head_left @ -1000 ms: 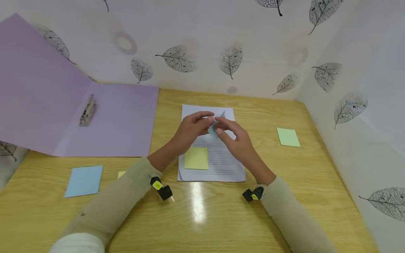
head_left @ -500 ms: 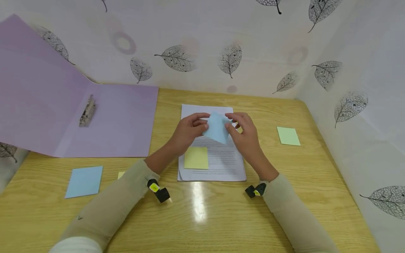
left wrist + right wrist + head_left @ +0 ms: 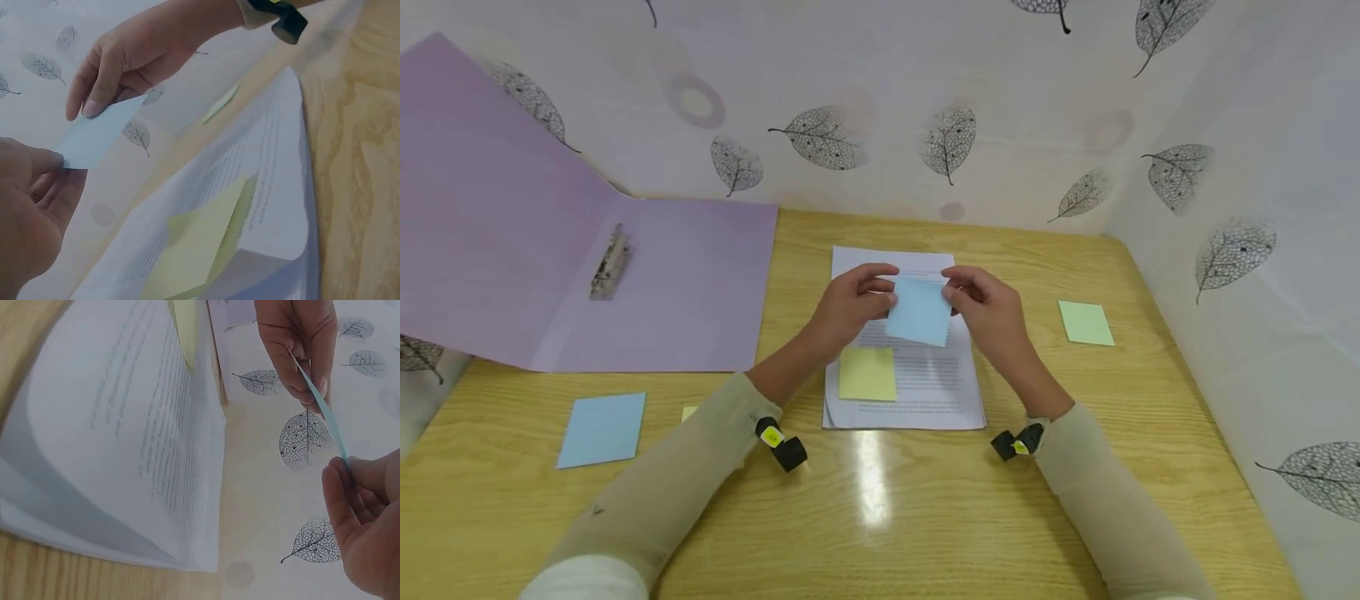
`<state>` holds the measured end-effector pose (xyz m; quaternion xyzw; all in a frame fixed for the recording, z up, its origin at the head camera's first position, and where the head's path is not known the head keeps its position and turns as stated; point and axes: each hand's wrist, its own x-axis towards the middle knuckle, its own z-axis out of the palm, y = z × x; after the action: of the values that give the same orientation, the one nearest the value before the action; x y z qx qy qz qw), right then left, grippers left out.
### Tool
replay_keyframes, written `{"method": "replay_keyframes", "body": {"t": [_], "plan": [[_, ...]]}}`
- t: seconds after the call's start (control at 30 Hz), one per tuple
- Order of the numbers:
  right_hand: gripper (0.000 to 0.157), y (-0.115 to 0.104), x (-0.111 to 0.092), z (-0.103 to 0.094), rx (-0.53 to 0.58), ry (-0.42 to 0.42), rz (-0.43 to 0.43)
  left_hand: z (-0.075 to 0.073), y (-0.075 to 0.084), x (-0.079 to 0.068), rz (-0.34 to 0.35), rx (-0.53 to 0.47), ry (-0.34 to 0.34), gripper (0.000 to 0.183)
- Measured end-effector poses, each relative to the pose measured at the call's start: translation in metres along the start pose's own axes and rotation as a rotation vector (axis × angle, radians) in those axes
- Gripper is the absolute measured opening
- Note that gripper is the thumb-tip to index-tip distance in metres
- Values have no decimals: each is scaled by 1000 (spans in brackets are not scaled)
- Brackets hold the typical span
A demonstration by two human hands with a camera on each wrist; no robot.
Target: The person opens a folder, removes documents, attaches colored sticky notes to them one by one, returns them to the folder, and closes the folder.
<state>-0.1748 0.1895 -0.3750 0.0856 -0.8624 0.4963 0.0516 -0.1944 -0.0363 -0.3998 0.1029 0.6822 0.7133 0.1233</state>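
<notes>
A light blue sticky note (image 3: 919, 312) is stretched between my two hands, over the upper part of a stack of printed pages (image 3: 936, 383). My left hand (image 3: 850, 304) pinches its left edge between thumb and fingers. On the opposite edge, my right hand (image 3: 992, 308) pinches it the same way. In the right wrist view the blue note (image 3: 328, 419) appears nearly edge-on, raised off the paper. A yellow sticky note (image 3: 867, 374) lies on the lower left of the top page; in the left wrist view this yellow note (image 3: 197, 240) has a lifted edge.
An open purple folder (image 3: 692, 283) with a metal clip (image 3: 610, 265) lies at the left. A blue sticky pad (image 3: 601, 430) sits before it, and a yellow piece (image 3: 688, 412) peeks from behind the left sleeve. At right lies a green sticky note (image 3: 1086, 322). Leaf-patterned covering (image 3: 880, 83) borders the table.
The blue note, bent and seen partly edge-on between the fingers earlier, has been turned flat toward the head view. My right hand has moved right, to the note's right edge.
</notes>
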Motion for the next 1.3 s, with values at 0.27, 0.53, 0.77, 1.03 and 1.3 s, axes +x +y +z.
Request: {"method": "replay_keyframes", "body": {"t": [0.27,0.53,0.77,1.03,1.3], "plan": [[23,8,12,-5,-32,-78,96,-2,-2,17,-54,73,-25,19],[21,25,25,-2,-67,-169,213,-1,-14,33,-144,191,-24,17],[18,40,35,1,-127,-199,208,-2,-26,42,-108,423,-26,15],[19,50,39,5,-167,-247,241,-1,-37,46,-102,555,-27,13],[20,54,41,8,-195,-272,226,2,-38,47,-93,661,-20,13]]}}
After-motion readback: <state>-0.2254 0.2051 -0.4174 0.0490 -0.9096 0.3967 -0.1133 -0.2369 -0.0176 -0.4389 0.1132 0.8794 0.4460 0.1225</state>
